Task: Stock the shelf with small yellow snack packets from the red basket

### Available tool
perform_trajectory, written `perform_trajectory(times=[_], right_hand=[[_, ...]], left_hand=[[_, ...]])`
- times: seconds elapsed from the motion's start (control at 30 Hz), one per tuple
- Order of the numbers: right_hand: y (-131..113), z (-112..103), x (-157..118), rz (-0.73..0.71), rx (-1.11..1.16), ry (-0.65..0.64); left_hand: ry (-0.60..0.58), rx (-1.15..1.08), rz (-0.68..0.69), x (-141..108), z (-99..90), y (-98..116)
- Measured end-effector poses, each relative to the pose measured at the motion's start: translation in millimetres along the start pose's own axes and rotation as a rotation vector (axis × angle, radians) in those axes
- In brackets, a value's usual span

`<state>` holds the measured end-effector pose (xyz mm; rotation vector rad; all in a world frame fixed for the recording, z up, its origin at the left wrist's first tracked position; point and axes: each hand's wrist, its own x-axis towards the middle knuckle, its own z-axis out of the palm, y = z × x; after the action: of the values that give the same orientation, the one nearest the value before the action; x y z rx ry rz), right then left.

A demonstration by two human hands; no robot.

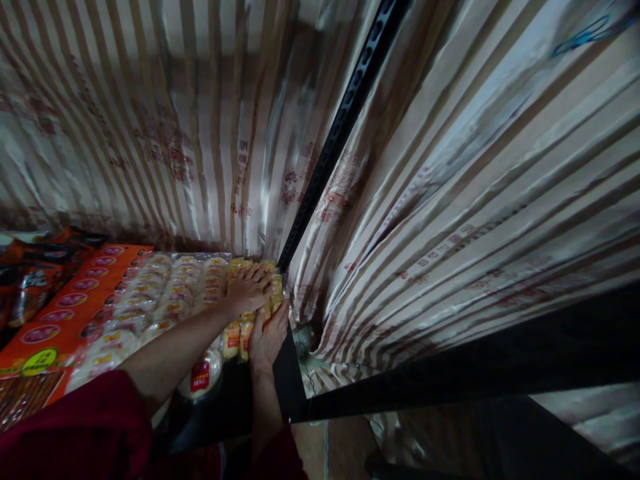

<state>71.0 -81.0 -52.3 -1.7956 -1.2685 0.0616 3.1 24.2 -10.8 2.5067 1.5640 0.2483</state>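
Small yellow snack packs [232,339] stand in rows at the right end of a dark shelf. My left hand [250,288] lies flat on top of them, its fingers spread. Against the right side of the same packs rests my right hand [269,337], its thumb on the near packs and its fingers stretched along the outer edge, partly hidden. To the left of the yellow packs are rows of round, pale wrapped cakes [175,293]. One cake with a red label [200,377] lies at the front, below my left forearm.
An orange printed box [65,300] and dark-orange snack bags [35,287] sit farther left. Sticks in clear wrap [25,400] lie in front of them. A perforated black post [340,127] rises at the shelf corner. Striped plastic sheeting [200,120] hangs behind, and a dark bar [450,360] runs right.
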Motion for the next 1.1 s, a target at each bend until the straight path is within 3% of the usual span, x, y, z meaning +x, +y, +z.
perform_trajectory(times=[0.37,0.57,0.9,1.1], right_hand=[[2.5,-0.3,-0.3,0.037,0.057,0.016],[4.6,1.6,-1.1,0.03,0.055,0.024],[3.4,-0.8,0.1,0.012,0.054,0.044],[0.7,-2.3,0.1,0.026,0.052,0.038]], left_hand=[[-0.027,-0.044,0.038,-4.4,-23.6,17.5],[-0.056,-0.05,0.02,-5.4,-15.8,25.1],[-0.061,-0.056,0.046,-8.8,-22.4,6.5],[-0.012,-0.014,-0.004,-23.8,-11.8,-14.1]])
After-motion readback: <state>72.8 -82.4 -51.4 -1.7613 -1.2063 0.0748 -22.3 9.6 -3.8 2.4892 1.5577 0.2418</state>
